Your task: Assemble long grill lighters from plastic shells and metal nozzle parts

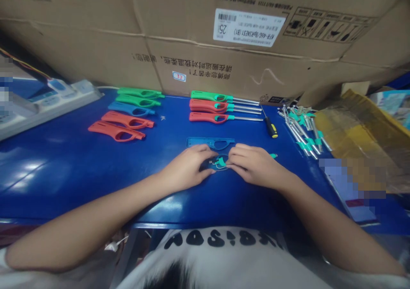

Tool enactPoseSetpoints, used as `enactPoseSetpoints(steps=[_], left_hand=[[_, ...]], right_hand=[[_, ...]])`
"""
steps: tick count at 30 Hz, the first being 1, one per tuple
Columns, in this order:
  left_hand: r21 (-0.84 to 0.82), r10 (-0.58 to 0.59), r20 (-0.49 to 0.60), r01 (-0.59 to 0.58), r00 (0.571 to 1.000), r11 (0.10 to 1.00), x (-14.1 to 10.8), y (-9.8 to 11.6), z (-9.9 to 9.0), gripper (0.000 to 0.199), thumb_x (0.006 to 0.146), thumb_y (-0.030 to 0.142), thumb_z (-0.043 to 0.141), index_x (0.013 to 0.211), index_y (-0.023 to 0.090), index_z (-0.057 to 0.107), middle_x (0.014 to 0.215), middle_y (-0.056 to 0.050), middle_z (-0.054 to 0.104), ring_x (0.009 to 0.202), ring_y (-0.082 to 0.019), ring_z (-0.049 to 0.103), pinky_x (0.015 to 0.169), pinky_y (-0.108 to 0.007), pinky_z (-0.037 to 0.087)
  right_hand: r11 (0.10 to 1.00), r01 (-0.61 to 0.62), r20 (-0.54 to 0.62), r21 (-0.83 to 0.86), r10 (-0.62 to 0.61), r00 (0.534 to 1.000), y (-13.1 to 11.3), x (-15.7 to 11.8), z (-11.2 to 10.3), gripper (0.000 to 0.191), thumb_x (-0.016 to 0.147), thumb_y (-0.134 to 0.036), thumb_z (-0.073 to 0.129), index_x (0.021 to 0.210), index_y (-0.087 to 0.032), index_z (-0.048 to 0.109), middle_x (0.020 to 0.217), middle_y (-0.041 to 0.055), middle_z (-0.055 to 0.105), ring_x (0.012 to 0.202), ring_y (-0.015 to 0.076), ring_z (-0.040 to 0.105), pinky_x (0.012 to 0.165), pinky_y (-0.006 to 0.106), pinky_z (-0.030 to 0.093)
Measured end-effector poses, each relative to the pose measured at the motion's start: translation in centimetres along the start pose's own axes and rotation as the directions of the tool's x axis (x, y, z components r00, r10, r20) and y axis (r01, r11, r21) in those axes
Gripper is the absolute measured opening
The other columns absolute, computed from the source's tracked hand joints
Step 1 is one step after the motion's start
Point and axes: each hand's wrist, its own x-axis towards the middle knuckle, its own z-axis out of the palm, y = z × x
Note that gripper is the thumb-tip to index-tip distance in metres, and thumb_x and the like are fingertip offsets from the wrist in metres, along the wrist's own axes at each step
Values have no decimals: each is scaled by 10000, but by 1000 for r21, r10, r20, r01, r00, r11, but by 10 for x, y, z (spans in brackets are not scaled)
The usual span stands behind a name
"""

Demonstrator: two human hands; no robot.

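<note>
Both hands meet over a blue lighter half-shell (218, 166) with a green trigger and a thin pale wire showing in it. My left hand (192, 166) is closed on the shell's left part, thumb below and fingers above. My right hand (253, 164) is pinched at the shell's right part, beside the green trigger (221, 162); its fingertips cover what they touch. A small green tip pokes out past the right hand's knuckles. Just beyond the hands, another blue half-shell (209, 143) lies flat on the blue table (153, 207).
Green, blue and red shells (121, 131) lie at left, near a power strip (54, 105). Assembled lighters (211, 117) and a screwdriver (271, 128) are behind the hands. Metal tubes (303, 131) and a yellowish bag (358, 139) lie right; a cardboard box (105, 36) stands behind.
</note>
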Motion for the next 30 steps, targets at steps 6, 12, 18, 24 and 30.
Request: enactPoseSetpoints(steps=[6,12,18,24,30], left_hand=[[-19,39,-42,-40,998,999,-1,1,3,374,829,229,716,1187,150,647,1148,-107,689,1065,-267,660,951,-411,534],[-69,27,-85,-33,996,997,0,3,4,252,937,263,594,1138,143,686,1097,-105,723,1005,-238,682,908,-385,546],[-219,20,45,-10,999,976,3,-3,-7,301,946,207,570,1220,201,693,1175,-72,728,1030,-206,694,931,-348,541],[-263,-3,59,18,998,965,5,-10,-7,291,950,251,596,1213,207,711,1151,-76,732,999,-208,692,916,-348,527],[-291,-63,46,74,997,954,6,-8,-4,265,925,220,618,1161,188,734,1072,-71,739,885,-188,681,803,-311,518]], right_hand=[[906,-265,3,330,279,960,3,0,6,89,893,-285,712,958,-227,690,957,24,644,814,146,605,706,258,458],[905,-249,18,345,259,966,2,1,5,95,900,-280,702,976,-222,698,964,24,641,817,141,599,705,253,450],[908,-235,11,347,247,969,3,-1,5,85,891,-264,712,962,-217,707,952,26,652,805,140,606,691,248,443],[911,-230,13,342,240,971,6,-3,6,112,905,-275,695,995,-211,714,950,29,668,810,144,622,709,257,459],[917,-218,26,333,222,975,6,-3,6,112,919,-279,677,1000,-214,719,932,31,663,799,144,622,694,255,449]])
